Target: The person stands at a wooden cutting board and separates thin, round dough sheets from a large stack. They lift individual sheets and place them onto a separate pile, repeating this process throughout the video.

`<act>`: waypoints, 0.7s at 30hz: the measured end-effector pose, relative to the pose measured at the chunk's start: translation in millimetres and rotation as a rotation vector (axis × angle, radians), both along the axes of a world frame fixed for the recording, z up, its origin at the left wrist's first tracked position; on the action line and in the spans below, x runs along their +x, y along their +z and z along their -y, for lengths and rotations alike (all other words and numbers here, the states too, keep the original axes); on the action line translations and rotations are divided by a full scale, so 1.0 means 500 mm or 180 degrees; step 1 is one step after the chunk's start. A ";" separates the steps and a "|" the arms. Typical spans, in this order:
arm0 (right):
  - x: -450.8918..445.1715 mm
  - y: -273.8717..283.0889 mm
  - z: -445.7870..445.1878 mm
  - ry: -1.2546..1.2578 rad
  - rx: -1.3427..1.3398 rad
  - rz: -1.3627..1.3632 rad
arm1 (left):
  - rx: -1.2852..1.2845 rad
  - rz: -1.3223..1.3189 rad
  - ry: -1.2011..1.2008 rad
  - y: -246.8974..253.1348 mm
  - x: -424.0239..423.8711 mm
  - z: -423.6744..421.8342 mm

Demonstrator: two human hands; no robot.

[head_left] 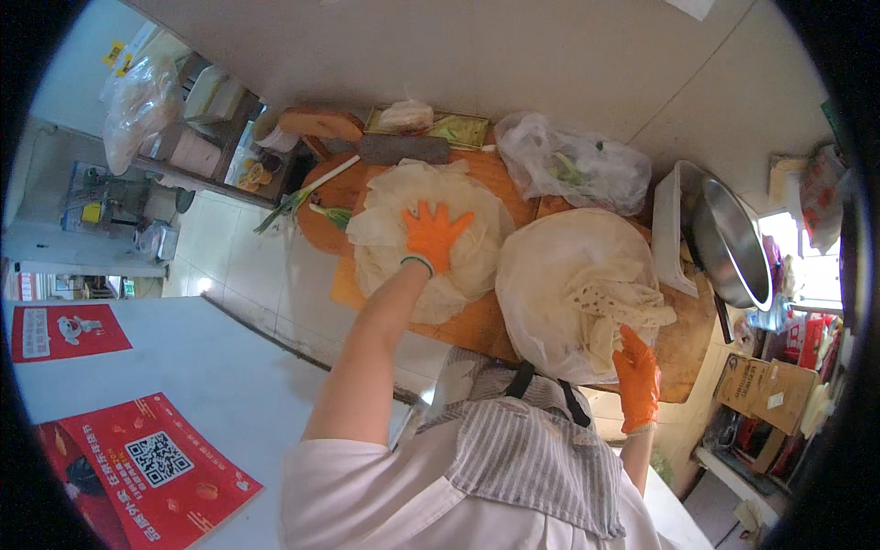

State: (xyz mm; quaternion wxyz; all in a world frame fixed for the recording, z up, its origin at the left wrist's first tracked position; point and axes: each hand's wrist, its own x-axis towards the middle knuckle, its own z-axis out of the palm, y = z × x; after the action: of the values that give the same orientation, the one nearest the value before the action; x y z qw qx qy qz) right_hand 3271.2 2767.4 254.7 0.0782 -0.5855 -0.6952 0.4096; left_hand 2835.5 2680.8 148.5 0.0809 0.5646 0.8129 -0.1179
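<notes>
My left hand, in an orange rubber-coated glove, lies with spread fingers on a broad pile of thin pale sheets on the wooden table. To the right stands a round container lined with clear plastic, holding more thin, flat, pale sheets. One folded, brown-spotted sheet lies crumpled on top of them. My right hand, gloved in orange too, is at the container's lower right edge, its fingertips by the folded sheet; whether it grips the sheet cannot be told.
Leeks and a round board are at the table's left. Behind the piles lie a shallow tray and a plastic bag with greens. A white bin and a steel basin stand right, with a cardboard box beyond.
</notes>
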 end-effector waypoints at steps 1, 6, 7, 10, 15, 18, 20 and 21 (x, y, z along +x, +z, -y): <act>0.010 -0.005 0.010 0.0017 0.0021 0.0037 | 0.0139 0.0268 0.0073 -0.036 -0.022 -0.003; 0.035 -0.003 0.042 -0.0054 -0.0195 -0.0010 | 0.1001 0.0793 0.0868 -0.096 -0.109 0.003; 0.043 -0.008 0.047 -0.0094 -0.0176 -0.0093 | 0.1223 0.0903 0.0981 -0.077 -0.113 0.003; 0.048 -0.009 0.051 -0.0186 -0.0187 -0.0176 | 0.1885 0.1174 0.1169 0.012 -0.112 0.012; 0.023 -0.028 0.040 0.0313 0.0161 -0.0327 | 0.2878 0.1772 0.0862 0.134 -0.025 0.013; -0.065 0.005 0.027 -0.0015 -0.0122 -0.0384 | 0.3293 0.1735 0.0380 0.204 0.120 -0.014; -0.116 0.006 0.017 -0.0446 -0.0035 -0.0851 | 0.3256 0.1879 0.0057 0.203 0.222 -0.038; -0.126 -0.016 0.011 -0.0613 0.0226 -0.1321 | 0.3180 0.1919 -0.0079 0.208 0.271 -0.045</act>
State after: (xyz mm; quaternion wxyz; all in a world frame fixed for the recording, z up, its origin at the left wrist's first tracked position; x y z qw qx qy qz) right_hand 3207.9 2761.8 246.5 0.2788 -0.5492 -0.6191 0.4872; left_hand 2971.0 2703.4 252.6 0.0312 0.5524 0.7044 0.4447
